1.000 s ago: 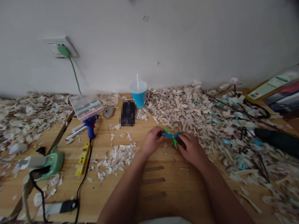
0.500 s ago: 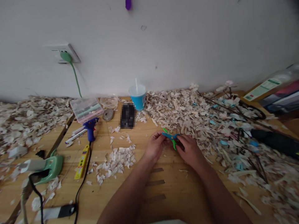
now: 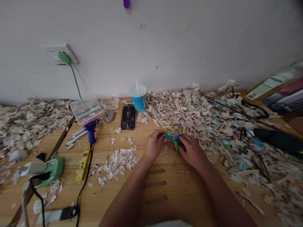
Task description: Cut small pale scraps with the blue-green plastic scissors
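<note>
Small blue and green scissors (image 3: 172,138) are gripped in my right hand (image 3: 193,152) just above the wooden table (image 3: 165,186), blades pointing left. My left hand (image 3: 153,145) is closed in a pinch right at the blade tips, on something too small to make out. A small heap of white petal-like scraps (image 3: 118,162) lies to the left of my left hand. A wide spread of pale shavings and scraps (image 3: 199,113) covers the table behind and to the right of both hands.
At the back stand a blue cup with a straw (image 3: 138,97), a dark blurred object (image 3: 128,116) and a clear plastic box (image 3: 87,109). A blue glue gun (image 3: 90,129), yellow cutter (image 3: 83,164), green tool (image 3: 50,167) and black cable (image 3: 82,186) lie left. Dark branches (image 3: 246,126) lie right.
Both hands stay together at the scissors with only slight shifts. The view has tilted a little, so the wall socket and cup sit lower in the frame than a second ago.
</note>
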A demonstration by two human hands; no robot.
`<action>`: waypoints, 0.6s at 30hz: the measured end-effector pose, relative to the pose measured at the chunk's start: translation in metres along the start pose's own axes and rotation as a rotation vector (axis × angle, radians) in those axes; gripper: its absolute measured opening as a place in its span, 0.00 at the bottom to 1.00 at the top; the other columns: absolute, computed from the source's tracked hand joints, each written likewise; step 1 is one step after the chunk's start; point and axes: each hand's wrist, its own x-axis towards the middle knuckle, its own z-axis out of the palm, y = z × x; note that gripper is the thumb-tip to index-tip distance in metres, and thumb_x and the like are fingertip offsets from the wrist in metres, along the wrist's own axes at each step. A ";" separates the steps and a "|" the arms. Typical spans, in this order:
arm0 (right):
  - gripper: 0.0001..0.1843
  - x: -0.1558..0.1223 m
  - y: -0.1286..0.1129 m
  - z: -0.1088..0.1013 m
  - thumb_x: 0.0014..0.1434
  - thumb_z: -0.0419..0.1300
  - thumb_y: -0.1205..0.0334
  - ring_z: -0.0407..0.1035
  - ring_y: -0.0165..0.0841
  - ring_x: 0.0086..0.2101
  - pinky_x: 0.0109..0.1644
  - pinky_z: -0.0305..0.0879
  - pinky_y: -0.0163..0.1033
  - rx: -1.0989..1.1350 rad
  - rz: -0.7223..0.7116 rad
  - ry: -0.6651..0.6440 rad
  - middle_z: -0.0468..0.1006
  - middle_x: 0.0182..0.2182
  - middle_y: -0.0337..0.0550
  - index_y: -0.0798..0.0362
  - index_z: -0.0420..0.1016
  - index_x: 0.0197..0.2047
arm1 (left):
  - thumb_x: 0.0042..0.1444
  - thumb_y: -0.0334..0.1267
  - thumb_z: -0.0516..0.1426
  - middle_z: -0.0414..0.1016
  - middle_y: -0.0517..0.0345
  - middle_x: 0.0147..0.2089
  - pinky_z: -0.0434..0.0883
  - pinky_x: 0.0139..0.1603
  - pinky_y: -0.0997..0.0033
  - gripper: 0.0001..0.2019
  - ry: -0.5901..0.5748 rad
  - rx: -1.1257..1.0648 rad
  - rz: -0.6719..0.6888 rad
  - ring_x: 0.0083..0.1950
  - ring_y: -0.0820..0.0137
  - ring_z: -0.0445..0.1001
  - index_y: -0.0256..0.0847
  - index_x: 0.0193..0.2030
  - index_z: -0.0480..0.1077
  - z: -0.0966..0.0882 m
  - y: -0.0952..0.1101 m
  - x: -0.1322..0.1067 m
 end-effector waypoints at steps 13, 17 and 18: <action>0.16 -0.001 -0.002 0.006 0.59 0.56 0.62 0.65 0.48 0.49 0.52 0.67 0.54 -0.019 -0.010 0.029 0.74 0.46 0.55 0.53 0.70 0.51 | 0.49 0.35 0.61 0.81 0.55 0.35 0.72 0.40 0.70 0.08 0.027 -0.180 -0.195 0.35 0.69 0.76 0.39 0.36 0.78 -0.001 0.005 0.003; 0.16 -0.001 -0.003 0.005 0.60 0.55 0.63 0.65 0.49 0.49 0.53 0.67 0.54 -0.025 -0.005 0.022 0.73 0.47 0.55 0.54 0.69 0.51 | 0.51 0.33 0.60 0.81 0.54 0.38 0.72 0.44 0.68 0.08 0.027 -0.072 -0.133 0.39 0.68 0.77 0.40 0.37 0.79 -0.002 0.002 0.003; 0.16 -0.001 -0.004 0.005 0.60 0.55 0.63 0.65 0.49 0.49 0.53 0.66 0.54 -0.029 0.002 0.023 0.74 0.47 0.55 0.54 0.69 0.51 | 0.51 0.33 0.59 0.81 0.54 0.38 0.72 0.44 0.68 0.08 0.024 -0.053 -0.123 0.39 0.68 0.77 0.40 0.38 0.79 -0.002 0.002 0.002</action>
